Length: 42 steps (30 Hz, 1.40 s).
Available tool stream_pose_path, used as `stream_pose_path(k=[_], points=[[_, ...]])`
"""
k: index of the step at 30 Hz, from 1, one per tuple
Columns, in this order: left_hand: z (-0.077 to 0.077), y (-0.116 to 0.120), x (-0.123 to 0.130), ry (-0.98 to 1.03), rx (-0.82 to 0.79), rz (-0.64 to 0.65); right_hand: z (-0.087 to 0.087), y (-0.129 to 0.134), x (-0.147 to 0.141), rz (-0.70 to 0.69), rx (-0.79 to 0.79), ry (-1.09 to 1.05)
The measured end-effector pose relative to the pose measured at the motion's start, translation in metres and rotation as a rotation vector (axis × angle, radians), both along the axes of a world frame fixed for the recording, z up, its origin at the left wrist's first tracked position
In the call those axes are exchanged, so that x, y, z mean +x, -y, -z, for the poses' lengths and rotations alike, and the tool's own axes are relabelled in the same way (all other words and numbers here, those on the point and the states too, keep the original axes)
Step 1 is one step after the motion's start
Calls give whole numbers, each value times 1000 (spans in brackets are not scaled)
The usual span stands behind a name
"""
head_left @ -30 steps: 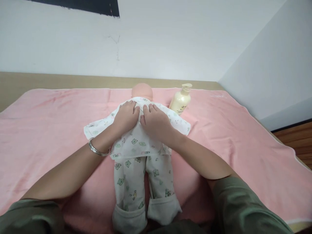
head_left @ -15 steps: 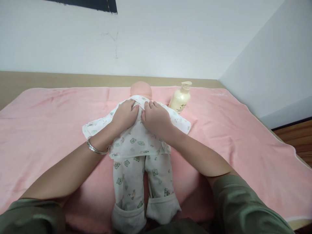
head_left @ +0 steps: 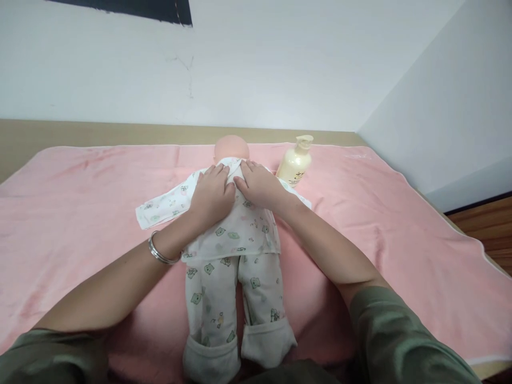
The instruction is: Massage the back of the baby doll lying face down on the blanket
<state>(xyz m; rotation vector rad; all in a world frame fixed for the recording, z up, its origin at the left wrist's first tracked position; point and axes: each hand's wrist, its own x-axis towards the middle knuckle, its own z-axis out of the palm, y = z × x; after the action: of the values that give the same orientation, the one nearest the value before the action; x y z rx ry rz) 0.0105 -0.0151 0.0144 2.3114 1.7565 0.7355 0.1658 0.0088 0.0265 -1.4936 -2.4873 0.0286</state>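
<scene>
A baby doll [head_left: 232,148] lies stretched out on a pink cloth, its bald head at the far end. It wears a white printed top [head_left: 236,234] and matching pants [head_left: 212,304] with turned-up cuffs. On the upper part of the top, just below the collar, rests my left hand [head_left: 214,193], palm down with the fingers extended. Beside it my right hand [head_left: 260,184] lies flat on the top too, fingers pointing toward the head. The thumbs are close together, and neither hand grips anything. The doll's face cannot be seen.
A cream pump bottle [head_left: 295,162] stands right of the doll's head, by its right-hand sleeve. The pink cloth [head_left: 80,213] covers a wooden-edged table [head_left: 24,133] against a white wall [head_left: 280,64]. Another wall rises on the right.
My left hand has shifted slightly to the right, baring more of the left-hand sleeve. My right hand has slid a little upward and outward toward the doll's shoulder.
</scene>
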Motion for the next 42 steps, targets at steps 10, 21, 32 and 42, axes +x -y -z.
stream_pose_path(k=[10, 21, 32, 42], points=[[-6, -14, -10, 77, -94, -90, 7, 25, -18, -10, 107, -8], [3, -5, -1, 86, -50, -40, 8, 11, -12, 97, 78, -31], [13, -15, -6, 396, -41, -131, 14, 19, -19, -61, 85, -90], [14, -16, -6, 409, 30, -96, 7, 9, -17, 19, -18, -183]])
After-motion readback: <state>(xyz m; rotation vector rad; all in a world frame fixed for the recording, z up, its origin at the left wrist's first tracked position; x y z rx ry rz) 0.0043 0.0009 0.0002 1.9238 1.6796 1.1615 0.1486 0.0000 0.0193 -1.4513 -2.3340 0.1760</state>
